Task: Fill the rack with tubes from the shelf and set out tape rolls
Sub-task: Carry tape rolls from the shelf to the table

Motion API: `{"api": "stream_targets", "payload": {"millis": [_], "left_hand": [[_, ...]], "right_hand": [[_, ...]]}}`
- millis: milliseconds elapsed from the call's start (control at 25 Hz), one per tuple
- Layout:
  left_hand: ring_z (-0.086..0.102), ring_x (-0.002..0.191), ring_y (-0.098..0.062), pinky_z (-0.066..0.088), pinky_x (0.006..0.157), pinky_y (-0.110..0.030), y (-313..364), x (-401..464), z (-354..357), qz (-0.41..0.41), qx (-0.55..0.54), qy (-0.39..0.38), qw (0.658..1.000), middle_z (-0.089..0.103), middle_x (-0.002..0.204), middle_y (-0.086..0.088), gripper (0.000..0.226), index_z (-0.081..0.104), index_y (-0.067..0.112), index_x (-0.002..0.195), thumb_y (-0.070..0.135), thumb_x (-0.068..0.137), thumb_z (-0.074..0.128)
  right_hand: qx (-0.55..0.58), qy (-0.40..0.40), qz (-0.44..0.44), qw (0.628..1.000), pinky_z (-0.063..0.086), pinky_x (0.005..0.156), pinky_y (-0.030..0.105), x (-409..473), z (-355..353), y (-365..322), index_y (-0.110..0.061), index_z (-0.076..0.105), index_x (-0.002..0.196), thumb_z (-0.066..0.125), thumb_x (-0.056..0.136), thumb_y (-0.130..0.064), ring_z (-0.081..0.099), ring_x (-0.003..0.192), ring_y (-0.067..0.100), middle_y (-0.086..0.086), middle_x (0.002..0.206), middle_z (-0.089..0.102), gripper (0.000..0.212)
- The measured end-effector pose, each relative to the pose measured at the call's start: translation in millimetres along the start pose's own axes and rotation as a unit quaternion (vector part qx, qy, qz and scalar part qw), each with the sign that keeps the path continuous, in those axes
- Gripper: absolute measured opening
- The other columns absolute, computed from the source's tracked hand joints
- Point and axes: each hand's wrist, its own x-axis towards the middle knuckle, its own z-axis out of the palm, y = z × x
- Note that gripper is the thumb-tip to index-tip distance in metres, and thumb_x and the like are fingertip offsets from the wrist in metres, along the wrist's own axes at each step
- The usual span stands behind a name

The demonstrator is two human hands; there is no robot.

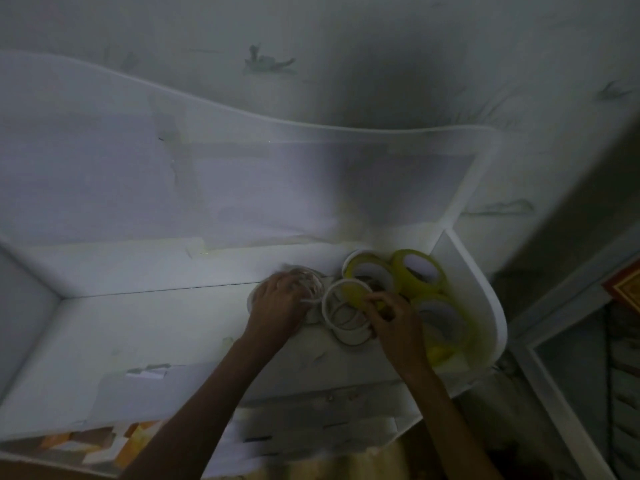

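**Both hands on tape rolls at rt end of white shelf**

Dim room, grey-white wall (346, 46) w/ scuff marks behind a white shelf (156, 327) that has a curved back panel and a rounded rt end wall. Patches of clear tape and paper are stuck on the back panel and shelf floor.

Tape rolls sit clustered at the rt end of the shelf. Two yellow tape rolls (419, 271) lean side by side vs the back corner, holes facing up and fwd. More yellow rolls (443, 323) lie just in front of them, against the rt end wall, partly behind the rt wrist. White tape rolls (341, 318), thin rings stacked and overlapping, lie between the two hands, one w/ yellow showing inside.

Left hand (278, 303) is palm down, fingers curled over a pale whitish roll (311, 280) at the left edge of the cluster; gripping it, though blur hides the detail. Right hand (394, 318) reaches in from the rt, fingers bent and pinching the rim of the white rings near their yellow part.

Below the shelf front edge, blurred orange and white boxes (104, 441) show at lower left. No tubes or rack discernible in view.
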Motion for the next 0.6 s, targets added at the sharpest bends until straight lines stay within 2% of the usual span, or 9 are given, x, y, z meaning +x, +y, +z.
{"api": "stream_targets", "payload": {"millis": [40,120,240,320,440,520,600], "left_hand": [[0.056,0.109,-0.033,0.049,0.088,-0.044,-1.4,1.0,1.5,-0.001,-0.006,-0.004,1.000,0.065,0.117,-0.009,0.042,0.073,0.017,0.099,0.046,0.081,0.048],[0.053,0.113,-0.031,0.046,0.091,-0.045,-2.9,1.9,-0.6,-0.001,-0.032,-0.001,0.999,0.064,0.121,-0.008,0.044,0.073,0.017,0.100,0.047,0.082,0.047],[0.049,0.114,-0.028,0.041,0.097,-0.037,1.3,-4.8,-13.6,0.020,-0.084,0.052,0.995,0.063,0.119,-0.010,0.037,0.073,0.014,0.096,0.040,0.083,0.051],[0.047,0.115,-0.027,0.036,0.098,-0.030,4.4,-12.0,-25.1,0.040,-0.107,0.110,0.987,0.063,0.118,-0.012,0.032,0.072,0.011,0.097,0.033,0.084,0.054],[0.045,0.119,-0.028,0.032,0.100,-0.025,-2.4,-27.5,-36.6,0.025,-0.111,0.154,0.982,0.062,0.119,-0.013,0.033,0.070,0.008,0.101,0.033,0.086,0.054],[0.046,0.120,-0.028,0.034,0.101,-0.026,-11.9,-42.7,-42.4,0.008,-0.100,0.171,0.980,0.062,0.116,-0.012,0.034,0.070,0.008,0.101,0.034,0.086,0.056],[0.048,0.121,-0.027,0.036,0.102,-0.026,-21.5,-60.8,-53.0,-0.017,-0.086,0.178,0.980,0.063,0.113,-0.009,0.032,0.071,0.010,0.099,0.036,0.085,0.060]], "right_hand": [[-0.006,-0.002,0.001,1.000,0.053,0.056,0.035,-0.9,-1.4,1.8,-0.024,0.068,0.089,0.070,0.088,-0.022,0.062,0.060,0.017,0.001,0.074,0.064,0.003],[-0.012,-0.002,-0.004,1.000,0.052,0.054,0.034,-2.0,-1.8,0.7,-0.026,0.067,0.087,0.070,0.088,-0.024,0.062,0.057,0.016,0.000,0.070,0.063,0.003],[0.020,0.004,-0.003,1.000,0.047,0.047,0.021,-3.5,-0.6,-8.9,-0.025,0.066,0.086,0.070,0.087,-0.015,0.061,0.048,0.010,-0.005,0.062,0.063,0.010],[0.073,0.001,0.015,0.997,0.046,0.045,0.018,-5.6,0.7,-13.4,-0.019,0.067,0.086,0.071,0.085,-0.010,0.061,0.045,0.010,-0.005,0.056,0.064,0.010],[0.139,-0.027,0.034,0.989,0.051,0.048,0.023,-7.0,2.6,-16.4,-0.016,0.067,0.091,0.071,0.083,-0.003,0.065,0.049,0.013,0.001,0.061,0.067,0.015],[0.174,-0.056,0.031,0.983,0.053,0.052,0.022,-6.5,5.5,-16.8,-0.019,0.065,0.093,0.072,0.079,0.006,0.067,0.055,0.012,0.010,0.066,0.066,0.029],[0.179,-0.088,0.028,0.979,0.056,0.059,0.023,-5.7,11.9,-18.0,-0.021,0.064,0.096,0.075,0.072,0.012,0.068,0.064,0.008,0.008,0.075,0.068,0.042]]}}
